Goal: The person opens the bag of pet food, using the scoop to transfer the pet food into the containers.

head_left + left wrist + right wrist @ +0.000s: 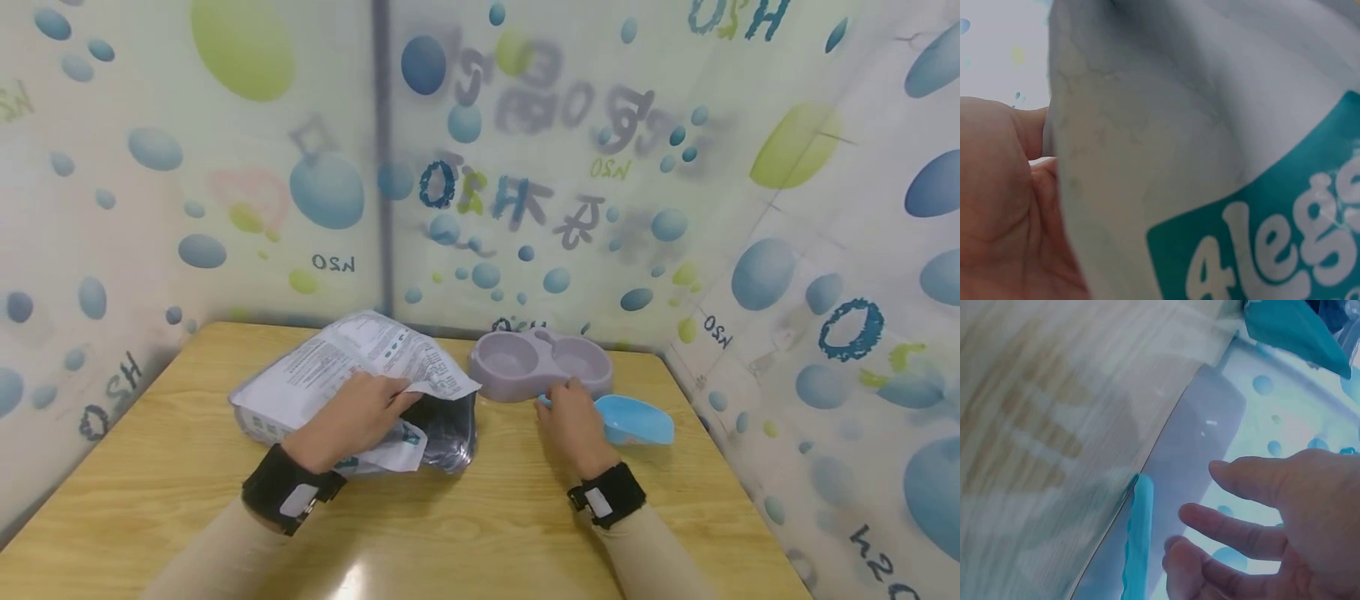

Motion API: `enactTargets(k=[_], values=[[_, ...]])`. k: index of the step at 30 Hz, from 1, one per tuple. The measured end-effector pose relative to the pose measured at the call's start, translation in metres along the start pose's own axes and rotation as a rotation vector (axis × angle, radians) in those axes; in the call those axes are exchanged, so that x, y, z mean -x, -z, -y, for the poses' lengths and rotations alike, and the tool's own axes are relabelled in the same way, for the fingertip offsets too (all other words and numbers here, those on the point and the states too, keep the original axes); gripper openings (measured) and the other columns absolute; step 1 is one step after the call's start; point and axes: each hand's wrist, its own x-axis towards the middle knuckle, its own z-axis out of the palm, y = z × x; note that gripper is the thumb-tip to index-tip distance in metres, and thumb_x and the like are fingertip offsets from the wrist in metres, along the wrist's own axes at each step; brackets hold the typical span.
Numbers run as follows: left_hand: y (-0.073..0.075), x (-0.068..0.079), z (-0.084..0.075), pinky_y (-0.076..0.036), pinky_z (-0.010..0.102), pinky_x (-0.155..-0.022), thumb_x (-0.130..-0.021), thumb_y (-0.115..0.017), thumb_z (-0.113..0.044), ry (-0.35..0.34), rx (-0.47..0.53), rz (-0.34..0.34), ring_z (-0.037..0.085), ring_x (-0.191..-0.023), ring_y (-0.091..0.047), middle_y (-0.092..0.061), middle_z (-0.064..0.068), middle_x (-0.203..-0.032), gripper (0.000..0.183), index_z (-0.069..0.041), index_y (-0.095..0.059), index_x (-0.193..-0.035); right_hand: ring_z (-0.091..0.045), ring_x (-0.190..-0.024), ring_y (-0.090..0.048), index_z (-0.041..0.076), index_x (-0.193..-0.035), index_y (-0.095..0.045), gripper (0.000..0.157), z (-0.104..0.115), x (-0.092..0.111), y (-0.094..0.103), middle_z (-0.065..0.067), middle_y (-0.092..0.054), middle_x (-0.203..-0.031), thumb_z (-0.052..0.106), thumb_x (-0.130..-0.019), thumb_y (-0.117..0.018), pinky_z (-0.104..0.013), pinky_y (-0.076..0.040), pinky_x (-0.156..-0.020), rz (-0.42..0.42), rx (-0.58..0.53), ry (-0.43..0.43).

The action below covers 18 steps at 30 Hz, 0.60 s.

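A large white printed bag (322, 358) lies on the table with its mouth toward the right, showing a dark shiny inside. At the upper flap of that mouth, my left hand (360, 417) pinches the edge between thumb and fingers. The left wrist view shows the bag's white side with a teal label (1260, 250). My right hand (573, 425) is over the handle of a light blue scoop (637, 419). In the right wrist view its fingers (1235, 528) are spread apart, and a gap separates them from the scoop handle (1140, 537).
Behind the scoop stands a greyish-mauve double pet bowl (510, 387), close to the back edge of the wooden table (487, 525). Patterned curtain-like walls (480, 167) close in the back and both sides. Each wrist wears a black strap (615, 496).
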Motion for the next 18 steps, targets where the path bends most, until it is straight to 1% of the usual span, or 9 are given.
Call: enactTargets(k=[2,4,8,10,12,14,16,18], values=[[0.000,0.000,0.000,-0.039,0.027,-0.063,-0.122,-0.060,-0.030,0.003,0.002,0.002,0.010,-0.061,-0.049,-0.045,-0.006,-0.068,0.035,-0.018,-0.069,-0.091,-0.037,-0.092,-0.062,-0.001,-0.103,-0.073,0.020,-0.002,-0.001,0.002,-0.022,-0.065,-0.104,0.016,-0.110,-0.082,-0.053,-0.059,-0.070,-0.007,0.031,-0.012],[0.000,0.000,0.000,-0.040,0.029,-0.065,-0.122,-0.060,-0.030,0.005,0.000,0.001,0.011,-0.061,-0.049,-0.045,-0.006,-0.068,0.034,-0.018,-0.071,-0.092,-0.040,-0.097,-0.061,0.000,-0.102,-0.071,0.021,-0.002,-0.001,0.003,-0.023,-0.064,-0.107,0.017,-0.111,-0.081,-0.053,-0.059,-0.072,0.016,0.051,-0.029],[0.000,0.000,0.000,-0.043,0.034,-0.074,-0.123,-0.060,-0.028,0.006,-0.017,-0.001,0.011,-0.063,-0.049,-0.043,-0.006,-0.068,0.034,-0.018,-0.070,-0.092,-0.047,-0.106,-0.067,0.001,-0.105,-0.070,0.020,-0.007,-0.002,0.000,-0.024,-0.070,-0.110,0.017,-0.112,-0.080,-0.060,-0.062,-0.078,0.043,0.054,-0.031],[-0.001,-0.001,0.000,-0.043,0.036,-0.077,-0.123,-0.059,-0.028,0.009,-0.024,0.000,0.011,-0.064,-0.049,-0.043,-0.006,-0.068,0.034,-0.019,-0.069,-0.092,-0.050,-0.108,-0.069,0.000,-0.108,-0.071,0.019,-0.017,-0.004,-0.009,-0.025,-0.071,-0.110,0.016,-0.111,-0.079,-0.064,-0.063,-0.082,0.031,0.023,-0.021],[-0.002,-0.001,0.000,-0.042,0.035,-0.075,-0.123,-0.059,-0.028,0.014,-0.018,0.003,0.012,-0.064,-0.050,-0.043,-0.006,-0.069,0.034,-0.019,-0.068,-0.091,-0.051,-0.104,-0.072,-0.001,-0.108,-0.070,0.017,-0.031,-0.006,-0.021,-0.025,-0.071,-0.107,0.014,-0.110,-0.079,-0.065,-0.064,-0.082,0.015,-0.002,0.007],[-0.002,0.000,0.000,-0.042,0.033,-0.072,-0.123,-0.059,-0.028,0.022,-0.012,0.005,0.012,-0.063,-0.050,-0.044,-0.006,-0.069,0.032,-0.018,-0.069,-0.093,-0.047,-0.095,-0.073,-0.001,-0.107,-0.070,0.015,-0.045,-0.010,-0.035,-0.022,-0.071,-0.100,0.011,-0.109,-0.078,-0.059,-0.064,-0.079,-0.003,0.001,0.064],[-0.002,0.000,-0.001,-0.041,0.032,-0.070,-0.123,-0.059,-0.028,0.033,-0.003,0.007,0.012,-0.063,-0.050,-0.044,-0.006,-0.069,0.030,-0.018,-0.071,-0.097,-0.041,-0.087,-0.074,0.000,-0.104,-0.069,0.014,-0.051,-0.011,-0.041,-0.019,-0.070,-0.094,0.008,-0.108,-0.080,-0.054,-0.063,-0.074,-0.016,0.020,0.111],[-0.002,0.000,-0.001,-0.041,0.032,-0.069,-0.123,-0.058,-0.029,0.035,0.002,0.009,0.012,-0.063,-0.049,-0.044,-0.006,-0.069,0.030,-0.018,-0.072,-0.098,-0.036,-0.082,-0.074,-0.001,-0.102,-0.069,0.012,-0.043,-0.008,-0.032,-0.017,-0.071,-0.091,0.004,-0.108,-0.078,-0.049,-0.062,-0.070,0.004,0.041,0.118]])
